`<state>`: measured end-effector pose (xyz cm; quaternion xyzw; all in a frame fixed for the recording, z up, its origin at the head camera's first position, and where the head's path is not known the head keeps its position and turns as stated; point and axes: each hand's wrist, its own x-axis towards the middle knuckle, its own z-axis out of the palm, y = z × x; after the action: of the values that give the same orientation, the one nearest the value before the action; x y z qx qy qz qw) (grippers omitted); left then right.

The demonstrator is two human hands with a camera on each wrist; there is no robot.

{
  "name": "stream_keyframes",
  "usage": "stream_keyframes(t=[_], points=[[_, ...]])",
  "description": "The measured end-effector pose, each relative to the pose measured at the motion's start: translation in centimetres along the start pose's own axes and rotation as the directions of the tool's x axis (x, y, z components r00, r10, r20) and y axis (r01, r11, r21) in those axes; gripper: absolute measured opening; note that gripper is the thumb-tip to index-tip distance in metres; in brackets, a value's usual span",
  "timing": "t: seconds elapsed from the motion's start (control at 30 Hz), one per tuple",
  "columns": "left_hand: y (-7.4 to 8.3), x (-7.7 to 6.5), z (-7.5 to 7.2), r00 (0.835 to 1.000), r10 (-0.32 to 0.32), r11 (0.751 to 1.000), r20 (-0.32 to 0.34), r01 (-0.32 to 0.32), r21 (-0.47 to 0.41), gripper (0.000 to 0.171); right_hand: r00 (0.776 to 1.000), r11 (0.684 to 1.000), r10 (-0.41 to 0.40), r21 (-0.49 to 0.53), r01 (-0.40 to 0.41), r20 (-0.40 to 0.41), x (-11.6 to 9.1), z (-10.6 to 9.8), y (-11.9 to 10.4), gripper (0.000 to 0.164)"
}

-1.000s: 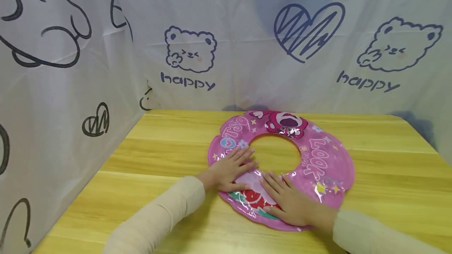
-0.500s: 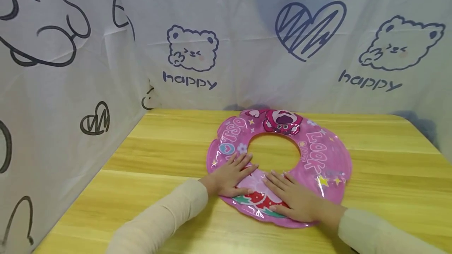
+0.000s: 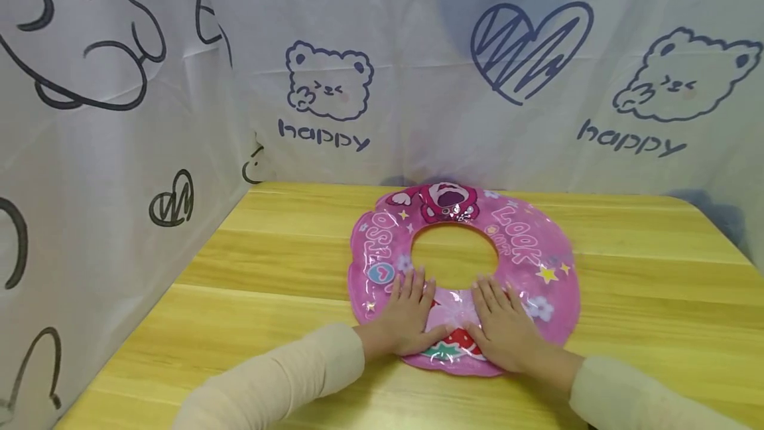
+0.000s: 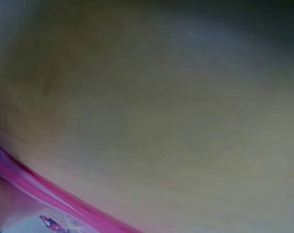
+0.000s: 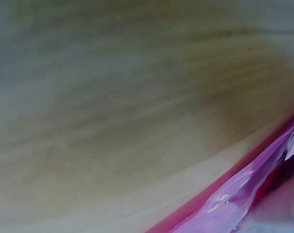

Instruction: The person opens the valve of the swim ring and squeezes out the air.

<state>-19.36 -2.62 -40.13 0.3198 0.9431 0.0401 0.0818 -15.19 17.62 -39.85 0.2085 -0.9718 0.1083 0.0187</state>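
Two arms in cream-coloured sleeves (image 3: 280,377) extend inward, the left hand (image 3: 406,317) and right hand (image 3: 507,330) lying flat with fingers outstretched, gripping nothing. Both rest, side by side but apart, on the near part of a glossy pink plastic ring (image 3: 552,290) printed with strawberries. "LOOK" runs down its right side; lettering on its left reaches the left fingers and cannot be read with certainty. The ring lies on a yellow wood-grain tabletop (image 3: 268,244). Beyond, white cloth (image 3: 418,118) twice reads "happy" beneath drawn bears.
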Motion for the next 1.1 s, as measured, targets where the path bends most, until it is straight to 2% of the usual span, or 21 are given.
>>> stream_keyframes(t=[0.1, 0.2, 0.33, 0.43, 0.57, 0.7, 0.8, 1.0, 1.1], points=[[0.3, -0.2, -0.1, 1.0, 0.009, 1.0, -0.009, -0.009, 0.009, 0.081, 1.0, 1.0, 0.013, 0.023, -0.013, 0.002, -0.2, 0.1, 0.1, 0.063], [-0.4, -0.4, 0.0, 0.996, 0.082, 0.992, -0.019, -0.08, 0.098, 0.081, 1.0, 1.0, -0.008, 0.03, 0.008, -0.005, -0.3, 0.3, 0.2, 0.064], [-2.1, -0.5, -0.4, 0.978, 0.208, 0.947, -0.009, -0.199, 0.254, 0.081, 0.999, 0.999, -0.032, 0.021, 0.032, -0.016, -0.4, 0.5, 0.4, 0.064], [-3.4, -0.2, -0.8, 0.968, 0.252, 0.922, 0.0, -0.24, 0.304, 0.081, 0.999, 0.999, -0.039, 0.016, 0.04, -0.016, -0.4, 0.6, 0.6, 0.064], [-4.7, 0.1, -1.1, 0.96, 0.281, 0.924, 0.012, -0.273, 0.268, 0.082, 0.999, 0.999, -0.045, 0.023, 0.045, -0.013, -0.4, 0.7, 0.7, 0.064], [-5.1, 0.3, -1.2, 0.956, 0.289, 0.939, 0.04, -0.292, 0.181, 0.081, 0.999, 0.998, -0.046, 0.037, 0.046, -0.017, -0.3, 0.8, 0.8, 0.064], [-5.2, 0.3, -1.1, 0.958, 0.281, 0.947, 0.051, -0.285, 0.15, 0.081, 0.998, 0.997, -0.055, 0.052, 0.057, -0.035, -0.3, 1.0, 0.9, 0.064], [-5.2, 0.3, -1.2, 0.956, 0.287, 0.944, 0.062, -0.294, 0.154, 0.081, 0.995, 0.995, -0.075, 0.064, 0.079, -0.059, -0.3, 1.3, 1.2, 0.065], [-5.4, 0.2, -1.5, 0.949, 0.304, 0.92, 0.082, -0.314, 0.234, 0.082, 0.997, 0.995, -0.066, 0.07, 0.069, -0.034, -0.4, 1.2, 1.2, 0.065]])
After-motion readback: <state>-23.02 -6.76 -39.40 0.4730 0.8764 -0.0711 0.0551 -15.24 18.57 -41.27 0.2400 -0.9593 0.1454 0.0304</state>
